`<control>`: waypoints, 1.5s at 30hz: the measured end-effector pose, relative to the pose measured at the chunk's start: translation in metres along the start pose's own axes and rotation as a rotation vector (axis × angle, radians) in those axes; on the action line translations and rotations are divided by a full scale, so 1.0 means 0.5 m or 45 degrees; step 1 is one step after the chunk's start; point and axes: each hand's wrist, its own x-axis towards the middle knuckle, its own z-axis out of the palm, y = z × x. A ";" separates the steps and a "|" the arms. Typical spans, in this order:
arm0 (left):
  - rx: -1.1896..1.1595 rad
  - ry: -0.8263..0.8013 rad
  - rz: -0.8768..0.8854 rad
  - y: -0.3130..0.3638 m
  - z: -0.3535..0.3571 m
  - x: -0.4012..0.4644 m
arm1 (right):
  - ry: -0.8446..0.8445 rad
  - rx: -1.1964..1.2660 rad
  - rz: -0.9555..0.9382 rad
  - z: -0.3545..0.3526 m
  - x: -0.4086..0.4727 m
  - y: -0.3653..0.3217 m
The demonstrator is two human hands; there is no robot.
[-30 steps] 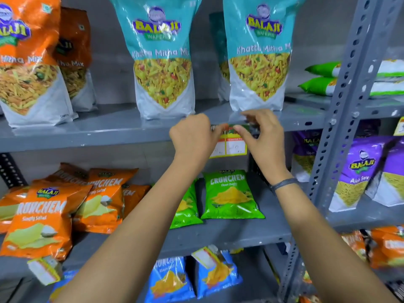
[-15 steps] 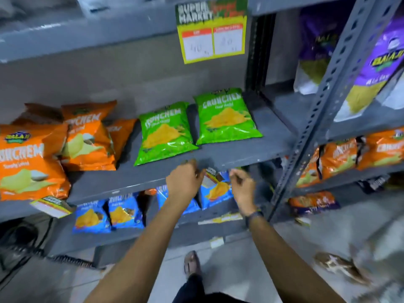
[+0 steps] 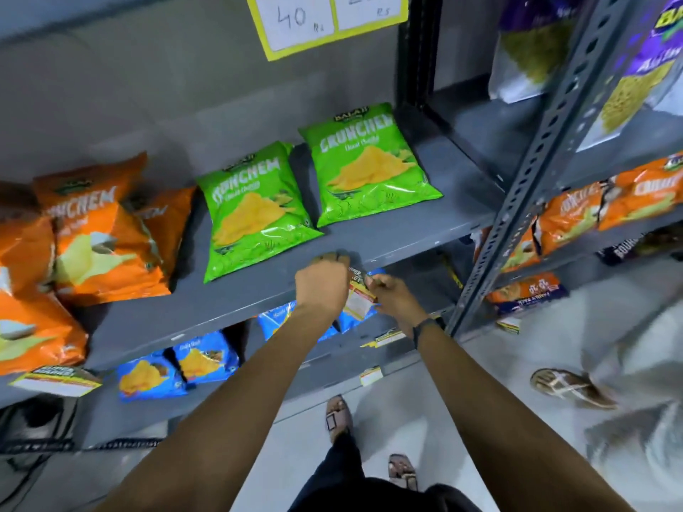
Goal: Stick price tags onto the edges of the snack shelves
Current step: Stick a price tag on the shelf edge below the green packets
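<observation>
A small price tag (image 3: 359, 297) is held between the two hands at the front edge of the middle shelf (image 3: 399, 242). The left hand (image 3: 322, 286) is curled closed, its fingers at the tag's left side and its knuckles against the shelf edge. The right hand (image 3: 393, 295) is pinched on the tag's right side. The tag hangs just below the edge; whether it is stuck there cannot be told. Two green Crunchem bags (image 3: 369, 166) are laid flat on the shelf just above the hands, with orange bags (image 3: 107, 230) to their left. A larger yellow-bordered price tag (image 3: 325, 22), marked 40 and 20, is fixed to the shelf above. Blue bags (image 3: 177, 367) are seen on the lower shelf.
</observation>
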 end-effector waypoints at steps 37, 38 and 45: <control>0.156 -0.022 -0.102 -0.039 0.025 -0.022 | 0.352 -1.621 -0.822 -0.017 -0.035 -0.113; 0.139 -0.003 -0.094 -0.039 0.025 -0.020 | 0.342 -1.596 -0.809 -0.017 -0.037 -0.118; 0.083 0.070 -0.104 -0.028 0.009 -0.002 | 0.297 -1.507 -0.669 -0.021 -0.041 -0.141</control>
